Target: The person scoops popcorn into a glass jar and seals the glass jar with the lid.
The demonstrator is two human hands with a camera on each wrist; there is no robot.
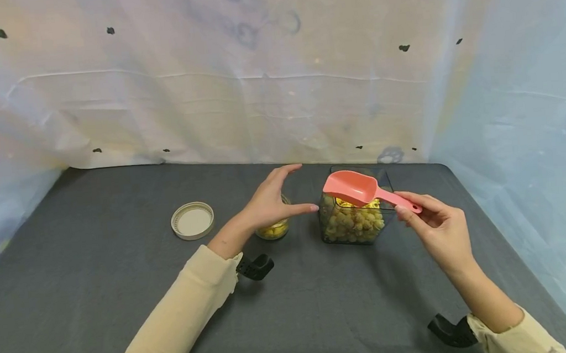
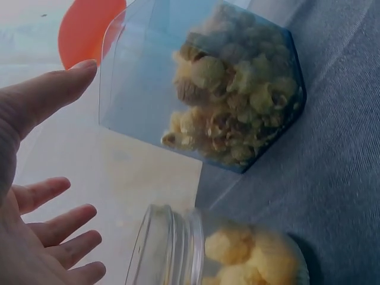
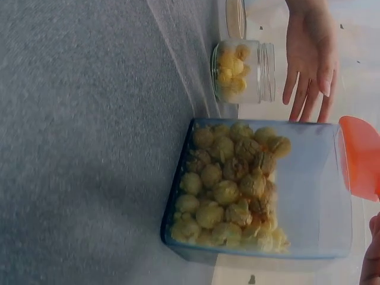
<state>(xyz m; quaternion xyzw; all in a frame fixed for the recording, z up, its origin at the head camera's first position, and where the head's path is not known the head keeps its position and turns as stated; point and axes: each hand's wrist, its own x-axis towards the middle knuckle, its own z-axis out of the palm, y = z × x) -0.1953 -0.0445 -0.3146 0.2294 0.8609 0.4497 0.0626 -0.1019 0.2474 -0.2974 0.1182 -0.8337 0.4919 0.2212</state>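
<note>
Between thumb and fingers, my right hand pinches the handle of a pink scoop. The scoop is over the mouth of a clear square container, which is part filled with popcorn. My left hand has its thumb and fingers spread apart and holds nothing. It hovers above a glass jar with some popcorn inside, hiding part of it in the head view. In the right wrist view the jar stands uncapped beside the container, apart from the left hand.
A round jar lid lies on the dark grey tabletop, left of the jar. Behind the table hangs a pale patterned cloth, and a light blue sheet is at the right. Black straps sit at both wrists.
</note>
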